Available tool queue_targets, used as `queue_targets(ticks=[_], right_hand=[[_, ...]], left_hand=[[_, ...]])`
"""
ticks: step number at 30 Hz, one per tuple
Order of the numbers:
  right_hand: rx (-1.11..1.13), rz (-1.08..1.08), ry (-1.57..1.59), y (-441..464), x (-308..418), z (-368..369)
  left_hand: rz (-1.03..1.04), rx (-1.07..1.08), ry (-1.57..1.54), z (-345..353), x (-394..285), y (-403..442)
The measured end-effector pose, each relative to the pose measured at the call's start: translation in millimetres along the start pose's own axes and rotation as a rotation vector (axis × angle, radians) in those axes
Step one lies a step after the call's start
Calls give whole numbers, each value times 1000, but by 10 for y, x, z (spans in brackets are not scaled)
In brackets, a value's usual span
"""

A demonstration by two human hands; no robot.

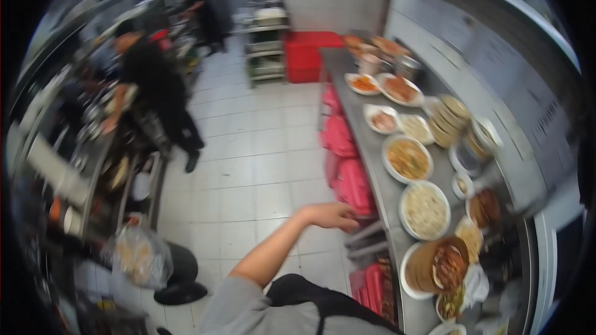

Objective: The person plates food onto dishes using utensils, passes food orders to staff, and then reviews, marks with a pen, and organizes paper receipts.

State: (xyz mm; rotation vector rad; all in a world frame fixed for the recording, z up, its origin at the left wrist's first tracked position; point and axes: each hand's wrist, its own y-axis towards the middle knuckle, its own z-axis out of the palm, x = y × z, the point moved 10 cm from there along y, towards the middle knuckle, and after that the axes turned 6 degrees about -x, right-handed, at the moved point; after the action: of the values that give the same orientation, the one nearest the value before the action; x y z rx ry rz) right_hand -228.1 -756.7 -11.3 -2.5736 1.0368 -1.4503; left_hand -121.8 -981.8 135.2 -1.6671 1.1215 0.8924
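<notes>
A left hand (pixel 332 216) is being extended beside a steel counter (pixel 390 201); whether its fingers are together cannot be told. Clearance is seemingly being demanded by the nearest white bowl (pixel 403 217).

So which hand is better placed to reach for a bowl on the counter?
Probably your left hand: it's in view, extended near the counter. Your right hand is out of view.
</notes>
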Motion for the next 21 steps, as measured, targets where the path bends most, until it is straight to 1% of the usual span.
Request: queue_targets(ticks=[3,6,9,12,15,18,21], right_hand=[[-10,37,61,145,-43,-22],[-15,88,94,317,-66,-7],[-32,155,103,541,-128,-23],[-77,254,121,814,-214,-66],[-145,384,138,1000,-339,-148],[-220,514,173,1059,-416,-194],[-307,655,233,843,-570,-150]], left_hand=[[-2,40,-81,-168,130,156],[-104,33,-163,-597,426,417],[-142,-169,-290,-1415,547,892],[-66,-315,-725,-2348,684,1672],[-136,-365,-1222,-3185,1349,2886],[-216,-577,-1176,-3717,1415,3484],[-186,-578,-1208,-4044,1548,4017]])
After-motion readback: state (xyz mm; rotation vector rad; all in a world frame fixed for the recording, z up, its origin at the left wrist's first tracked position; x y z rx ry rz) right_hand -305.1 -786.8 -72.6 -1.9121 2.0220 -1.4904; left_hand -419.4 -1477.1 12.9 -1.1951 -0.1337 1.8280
